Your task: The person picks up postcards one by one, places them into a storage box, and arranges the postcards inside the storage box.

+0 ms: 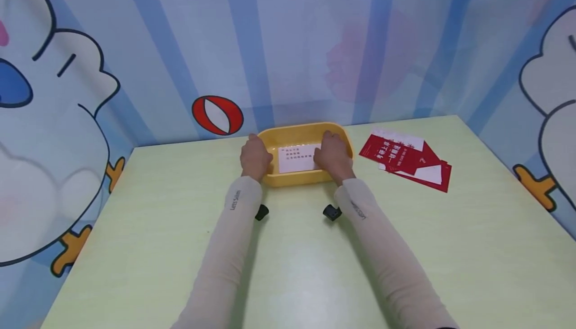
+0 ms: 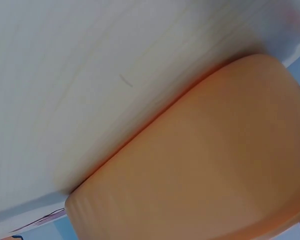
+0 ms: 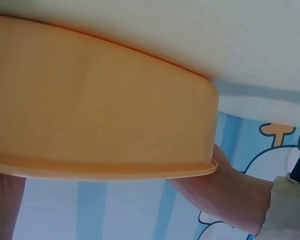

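A yellow plastic basket [image 1: 297, 179] stands at the back edge of the table. White cards printed with dark characters [image 1: 294, 159] show inside it. My left hand [image 1: 255, 158] grips the basket's left end, fingers curled over the rim. Reaching over the front rim near the right end, my right hand [image 1: 334, 156] has its thumb side over the right edge of the top card. Its fingertips are hidden, so whether it pinches the card is unclear. Both wrist views mostly show the basket's outer wall [image 2: 190, 160]. In the right wrist view the left hand [image 3: 210, 190] is at the rim.
Red and white printed cards [image 1: 405, 161] lie overlapped on the table, right of the basket. The pale green tabletop [image 1: 288, 269] spreads below the forearms. A blue striped cartoon backdrop [image 1: 306, 44] stands right behind the table's back edge. Black wrist cameras [image 1: 332, 212] hang under both sleeves.
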Action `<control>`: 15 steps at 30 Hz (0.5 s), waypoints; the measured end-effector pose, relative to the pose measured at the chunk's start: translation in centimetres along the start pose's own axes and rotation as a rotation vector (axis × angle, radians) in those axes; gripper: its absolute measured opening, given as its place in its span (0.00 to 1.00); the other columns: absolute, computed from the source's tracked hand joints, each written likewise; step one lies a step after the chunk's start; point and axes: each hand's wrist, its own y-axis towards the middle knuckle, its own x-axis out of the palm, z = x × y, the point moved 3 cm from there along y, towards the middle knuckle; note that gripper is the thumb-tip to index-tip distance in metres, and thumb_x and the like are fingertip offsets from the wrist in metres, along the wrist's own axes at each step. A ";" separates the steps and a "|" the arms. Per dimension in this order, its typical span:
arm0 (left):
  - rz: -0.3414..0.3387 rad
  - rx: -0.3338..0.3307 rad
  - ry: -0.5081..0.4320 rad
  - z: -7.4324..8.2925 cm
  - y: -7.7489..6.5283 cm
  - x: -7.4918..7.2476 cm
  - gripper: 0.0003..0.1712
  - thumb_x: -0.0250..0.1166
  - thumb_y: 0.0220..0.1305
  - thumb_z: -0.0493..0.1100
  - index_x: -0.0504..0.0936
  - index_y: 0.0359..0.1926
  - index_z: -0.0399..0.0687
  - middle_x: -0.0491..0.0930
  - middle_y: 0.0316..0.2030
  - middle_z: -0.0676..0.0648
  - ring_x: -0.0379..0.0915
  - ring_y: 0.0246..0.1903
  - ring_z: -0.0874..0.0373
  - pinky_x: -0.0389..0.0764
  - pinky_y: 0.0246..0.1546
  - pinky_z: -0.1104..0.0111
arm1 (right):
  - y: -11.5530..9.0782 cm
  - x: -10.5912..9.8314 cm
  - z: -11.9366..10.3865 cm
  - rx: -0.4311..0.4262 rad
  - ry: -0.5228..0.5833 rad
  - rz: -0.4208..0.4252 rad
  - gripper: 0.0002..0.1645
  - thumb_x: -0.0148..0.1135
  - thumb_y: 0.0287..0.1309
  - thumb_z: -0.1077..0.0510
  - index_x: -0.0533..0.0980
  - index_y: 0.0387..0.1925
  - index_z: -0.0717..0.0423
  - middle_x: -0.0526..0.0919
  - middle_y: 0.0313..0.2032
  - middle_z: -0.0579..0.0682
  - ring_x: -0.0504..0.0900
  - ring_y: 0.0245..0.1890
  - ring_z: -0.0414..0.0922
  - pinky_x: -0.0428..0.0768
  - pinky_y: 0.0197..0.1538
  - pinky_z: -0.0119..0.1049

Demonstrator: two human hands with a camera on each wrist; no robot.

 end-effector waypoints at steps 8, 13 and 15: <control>0.004 0.002 0.023 0.1 -0.1 0.1 0.31 0.62 0.65 0.41 0.59 0.64 0.40 0.76 0.54 0.40 0.77 0.48 0.50 0.81 0.55 0.60 | 0.1 -0.4 0.3 -0.015 0.052 0.012 0.35 0.51 0.68 0.51 0.56 0.70 0.61 0.67 0.62 0.59 0.70 0.54 0.50 0.74 0.64 0.46; 0.004 0.012 0.002 0.0 -0.4 0.1 0.30 0.62 0.65 0.40 0.59 0.63 0.40 0.76 0.55 0.39 0.77 0.49 0.49 0.81 0.56 0.59 | 0.1 -0.5 0.1 -0.057 0.056 0.033 0.35 0.51 0.68 0.53 0.56 0.70 0.63 0.66 0.64 0.61 0.70 0.58 0.52 0.72 0.67 0.47; 0.005 0.012 0.000 -0.1 -0.3 0.1 0.30 0.62 0.65 0.40 0.59 0.63 0.40 0.76 0.54 0.39 0.76 0.48 0.49 0.81 0.56 0.59 | 0.1 -0.6 0.0 -0.084 0.047 0.053 0.34 0.51 0.67 0.53 0.57 0.69 0.64 0.67 0.63 0.63 0.70 0.59 0.54 0.72 0.66 0.47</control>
